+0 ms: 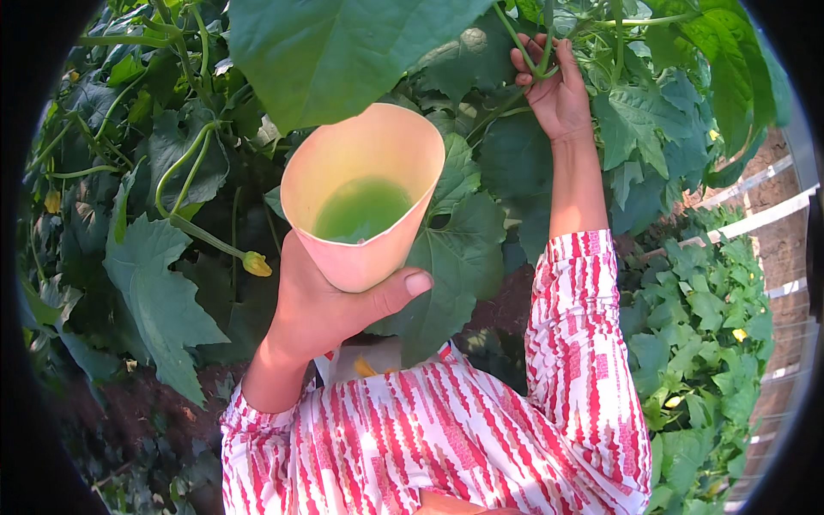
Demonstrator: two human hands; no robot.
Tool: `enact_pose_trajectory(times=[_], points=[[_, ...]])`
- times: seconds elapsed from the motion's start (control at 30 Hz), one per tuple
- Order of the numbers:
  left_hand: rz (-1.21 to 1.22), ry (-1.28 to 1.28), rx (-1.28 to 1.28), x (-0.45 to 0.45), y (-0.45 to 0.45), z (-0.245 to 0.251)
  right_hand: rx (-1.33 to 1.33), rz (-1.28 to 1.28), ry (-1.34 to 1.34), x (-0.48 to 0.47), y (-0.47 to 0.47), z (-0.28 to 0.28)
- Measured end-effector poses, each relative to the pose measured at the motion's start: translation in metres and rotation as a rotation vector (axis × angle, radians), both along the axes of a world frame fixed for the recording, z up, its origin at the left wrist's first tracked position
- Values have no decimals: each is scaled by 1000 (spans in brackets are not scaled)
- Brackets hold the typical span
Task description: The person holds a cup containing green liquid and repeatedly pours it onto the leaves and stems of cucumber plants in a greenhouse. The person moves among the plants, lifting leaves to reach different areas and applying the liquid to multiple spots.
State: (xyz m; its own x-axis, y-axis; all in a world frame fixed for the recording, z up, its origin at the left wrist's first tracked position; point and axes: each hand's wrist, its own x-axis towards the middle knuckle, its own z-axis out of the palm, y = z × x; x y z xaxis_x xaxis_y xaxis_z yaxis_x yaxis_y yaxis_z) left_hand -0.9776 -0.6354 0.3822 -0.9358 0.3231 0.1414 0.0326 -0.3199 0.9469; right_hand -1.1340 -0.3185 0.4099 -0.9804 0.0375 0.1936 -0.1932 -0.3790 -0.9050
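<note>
My left hand (335, 315) grips a pale cream cup (367, 264) from below, with the thumb along its near side. The cup is tilted towards me and holds green liquid (364, 209). Up at the right, my right hand (557, 96) is raised among the vine plants. Its fingers and thumb curl around a green vine stem (546, 67), which crosses in front of the palm. A large leaf (347, 51) hangs over the cup's far side and hides part of the rim. Left of the cup, a young green fruit (212, 238) ends in a yellow blossom (257, 264).
Dense squash-like vines with broad leaves (154, 296) surround both hands. Another leafy row (708, 322) with yellow flowers grows at the right, beside brown soil (772, 257) crossed by white strips (759, 217). Against my striped shirt (438, 431) sits a yellow petal-like piece (364, 367).
</note>
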Motion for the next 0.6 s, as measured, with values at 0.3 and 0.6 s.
enact_pose_trajectory(times=[0.3, 0.6], points=[[79, -16, -107, -47, 0, 47, 195, 227, -24, -41, -32, 70], [259, 56, -173, -69, -18, 17, 346, 142, -12, -10, -86, 90]])
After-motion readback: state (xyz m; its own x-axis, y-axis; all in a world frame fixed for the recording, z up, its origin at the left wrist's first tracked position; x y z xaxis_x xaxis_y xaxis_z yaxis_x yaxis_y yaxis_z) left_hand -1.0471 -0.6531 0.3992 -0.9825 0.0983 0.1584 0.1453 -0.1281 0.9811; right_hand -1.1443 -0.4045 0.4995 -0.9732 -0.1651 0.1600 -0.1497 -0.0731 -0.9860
